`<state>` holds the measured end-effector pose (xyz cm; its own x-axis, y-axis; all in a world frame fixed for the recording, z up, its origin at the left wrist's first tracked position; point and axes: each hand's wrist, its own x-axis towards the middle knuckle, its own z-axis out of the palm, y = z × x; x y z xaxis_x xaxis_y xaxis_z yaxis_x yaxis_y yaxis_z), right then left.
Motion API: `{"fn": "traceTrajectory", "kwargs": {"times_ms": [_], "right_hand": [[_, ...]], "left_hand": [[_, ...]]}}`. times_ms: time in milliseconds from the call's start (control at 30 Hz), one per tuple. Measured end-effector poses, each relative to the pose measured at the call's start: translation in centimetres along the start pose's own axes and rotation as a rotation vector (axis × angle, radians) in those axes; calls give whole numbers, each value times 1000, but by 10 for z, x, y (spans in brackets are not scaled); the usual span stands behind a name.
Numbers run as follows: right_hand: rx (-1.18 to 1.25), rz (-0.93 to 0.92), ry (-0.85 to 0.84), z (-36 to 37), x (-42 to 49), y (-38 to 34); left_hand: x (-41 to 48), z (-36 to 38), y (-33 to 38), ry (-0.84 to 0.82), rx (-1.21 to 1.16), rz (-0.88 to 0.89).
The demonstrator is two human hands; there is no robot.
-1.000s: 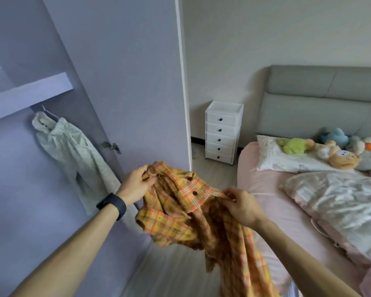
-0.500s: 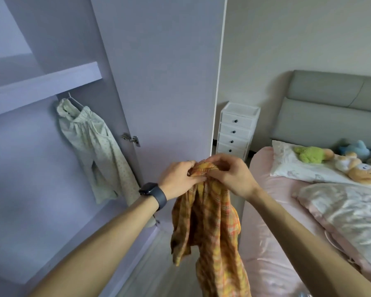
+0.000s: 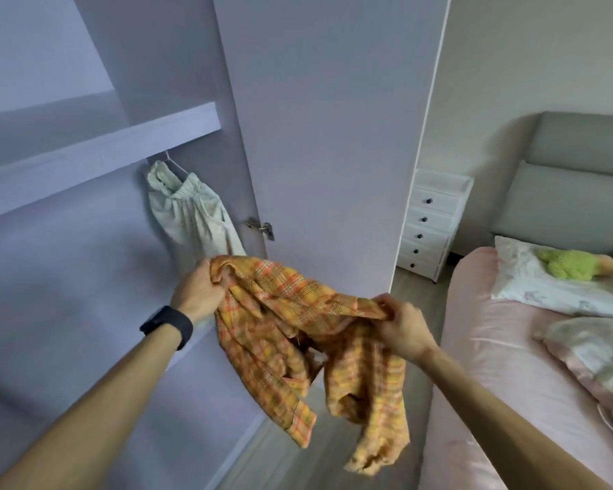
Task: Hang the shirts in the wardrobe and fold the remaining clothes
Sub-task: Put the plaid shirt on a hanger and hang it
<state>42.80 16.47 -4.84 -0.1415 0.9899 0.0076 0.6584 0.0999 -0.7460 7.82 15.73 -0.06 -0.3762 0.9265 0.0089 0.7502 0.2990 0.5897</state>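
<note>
Orange plaid shirt [image 3: 298,334] hangs crumpled, stretched before the open wardrobe [image 3: 96,153].

No legible text, labels or numbers anywhere.

pale garment [image 3: 192,213] lower part behind plaid shirt [image 3: 298,330], bed [image 3: 475,348] cropped right

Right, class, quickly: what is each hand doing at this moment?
Left hand: fingers curled round one end of the plaid shirt.
Right hand: fingers gripping the shirt's other end.
</note>
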Motion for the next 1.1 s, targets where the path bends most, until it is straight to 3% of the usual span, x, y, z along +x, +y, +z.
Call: {"fn": "traceTrajectory", "kwargs": {"times_ms": [67, 167, 300, 367, 433, 500, 633, 767, 900, 1000, 1100], "right_hand": [[9, -94, -25, 3, 15, -37], [19, -212, -105, 17, 31, -91], [126, -229, -256, 46, 30, -118], [378, -126, -382, 47, 26, -103], [500, 15, -486, 44, 25, -77], [444, 95, -430, 46, 34, -42], [182, 112, -322, 69, 64, 15], [49, -114, -456, 102, 90, 12], [57, -420, -542, 131, 113, -23], [-88, -622, -647, 147, 123, -54], [-169, -1024, -659, 172, 115, -80]], "left_hand": [[-15, 6, -12, -134, 10, 58], [-39, 24, 16, -351, -148, 299], [-25, 48, 26, -274, 16, 377], [-15, 49, 16, -191, 19, 346], [-11, 44, 7, -178, -211, 232], [-9, 37, 1, -189, -368, 142], [-8, 21, -1, -272, -322, 219], [-21, 6, -3, -195, -198, 240], [-58, -1, -6, -90, -21, 275], [-88, -9, -15, -72, 110, 239], [-120, -30, -20, -46, 239, 135]]}}
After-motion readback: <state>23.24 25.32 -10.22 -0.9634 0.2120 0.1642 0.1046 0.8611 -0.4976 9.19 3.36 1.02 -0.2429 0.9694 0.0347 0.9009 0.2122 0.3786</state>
